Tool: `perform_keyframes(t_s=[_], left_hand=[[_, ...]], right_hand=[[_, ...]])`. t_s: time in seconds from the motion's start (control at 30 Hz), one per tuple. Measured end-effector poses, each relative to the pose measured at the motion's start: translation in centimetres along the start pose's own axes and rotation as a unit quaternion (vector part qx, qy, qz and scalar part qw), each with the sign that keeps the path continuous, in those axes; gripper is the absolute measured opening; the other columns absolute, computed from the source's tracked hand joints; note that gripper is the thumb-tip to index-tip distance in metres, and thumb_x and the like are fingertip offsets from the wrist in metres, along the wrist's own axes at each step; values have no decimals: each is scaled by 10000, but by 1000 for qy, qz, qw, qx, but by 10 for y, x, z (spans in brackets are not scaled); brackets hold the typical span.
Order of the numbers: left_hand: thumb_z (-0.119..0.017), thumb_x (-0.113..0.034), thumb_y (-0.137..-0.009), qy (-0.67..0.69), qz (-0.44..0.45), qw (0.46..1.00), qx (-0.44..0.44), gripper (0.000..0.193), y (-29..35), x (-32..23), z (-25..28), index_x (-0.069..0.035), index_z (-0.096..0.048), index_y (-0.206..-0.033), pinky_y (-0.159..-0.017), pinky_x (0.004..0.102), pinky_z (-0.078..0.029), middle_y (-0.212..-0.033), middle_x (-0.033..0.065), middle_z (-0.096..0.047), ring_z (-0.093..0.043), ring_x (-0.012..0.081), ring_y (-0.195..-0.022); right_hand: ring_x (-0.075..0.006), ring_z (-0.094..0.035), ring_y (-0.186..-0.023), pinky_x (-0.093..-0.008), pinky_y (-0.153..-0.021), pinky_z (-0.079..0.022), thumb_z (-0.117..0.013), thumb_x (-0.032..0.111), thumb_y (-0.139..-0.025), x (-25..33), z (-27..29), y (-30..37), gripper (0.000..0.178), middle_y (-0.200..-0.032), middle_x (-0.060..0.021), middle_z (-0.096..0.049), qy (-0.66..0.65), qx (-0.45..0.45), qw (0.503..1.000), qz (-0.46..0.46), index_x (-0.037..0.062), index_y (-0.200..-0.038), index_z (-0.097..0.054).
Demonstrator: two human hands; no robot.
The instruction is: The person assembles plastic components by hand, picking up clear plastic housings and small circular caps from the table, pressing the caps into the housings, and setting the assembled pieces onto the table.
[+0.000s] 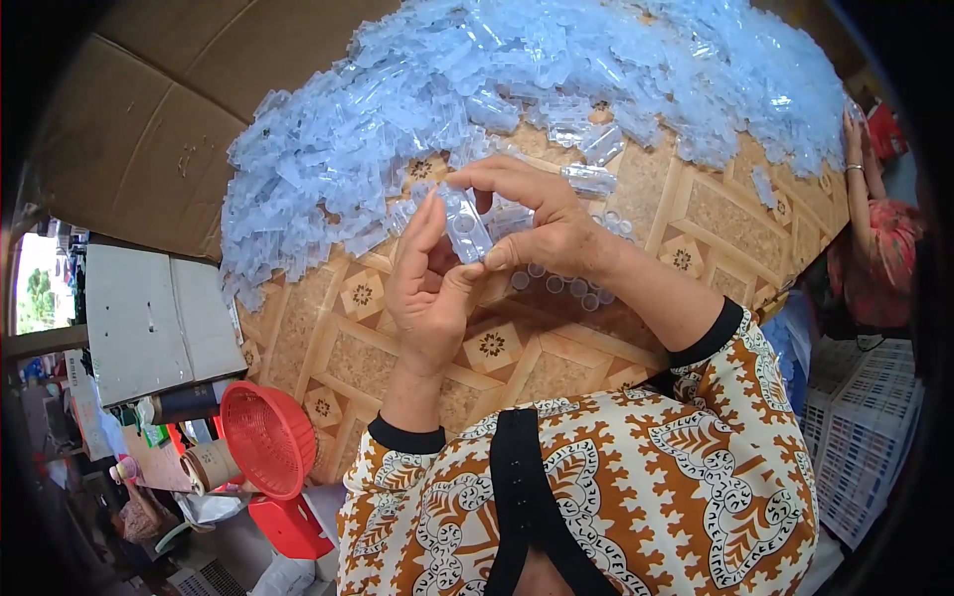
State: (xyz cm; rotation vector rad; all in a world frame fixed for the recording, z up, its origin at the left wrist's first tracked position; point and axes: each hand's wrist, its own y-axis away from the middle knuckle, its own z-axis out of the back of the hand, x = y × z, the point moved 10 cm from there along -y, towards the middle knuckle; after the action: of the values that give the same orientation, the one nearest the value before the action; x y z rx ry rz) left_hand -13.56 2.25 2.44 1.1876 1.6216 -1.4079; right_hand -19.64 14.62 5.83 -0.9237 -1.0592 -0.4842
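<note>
So, from where I'm standing, L hand point(425, 283) pinches a clear plastic pc point(464, 225) btwn thumb & fingers; R hand point(542, 217) pinches it too, index up top, thumb at the lower corner. It's held btwn both hands, above the desk point(363, 353). Big pile of clear pcs point(556, 60) beyond the hands, small round discs point(554, 284) nr R wrist, red basket point(227, 402) off L of L hand.

The tabletop point(720, 214) is brightly lit. The opening point(38, 283) at far left is overexposed. Clear plastic pieces point(596, 60) exhibit glare. Fisheye distortion curves edges; corners are black.
</note>
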Motion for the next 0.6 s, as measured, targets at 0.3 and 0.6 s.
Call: perform_keyframes(t_s=[0.3, 0.6], left_hand=[[-624, 27, -942, 71, 84, 993, -45, 570, 3, 13, 2, 18, -421, -1475, -956, 325, -548, -1292, 164, -610, -634, 206, -1139], [-760, 52, -829, 17, 48, 998, -45, 535, 0, 10, 11, -17, -593, -1333, -908, 271, -528, -1321, 59, -563, -616, 113, -1008]], right_hand=[[-239, -613, -1118, -359, -938, -500, -886, 307, -662, -1, 3, 2, 731, -1196, -106, -649, 108, -15, 994, 16, 52, -1301, -638], [-160, -549, -918, -308, -869, -459, -852, 474, -686, -22, -2, 1, 763, -1096, -42, -639, -46, 26, 997, -49, 85, -1315, -668]])
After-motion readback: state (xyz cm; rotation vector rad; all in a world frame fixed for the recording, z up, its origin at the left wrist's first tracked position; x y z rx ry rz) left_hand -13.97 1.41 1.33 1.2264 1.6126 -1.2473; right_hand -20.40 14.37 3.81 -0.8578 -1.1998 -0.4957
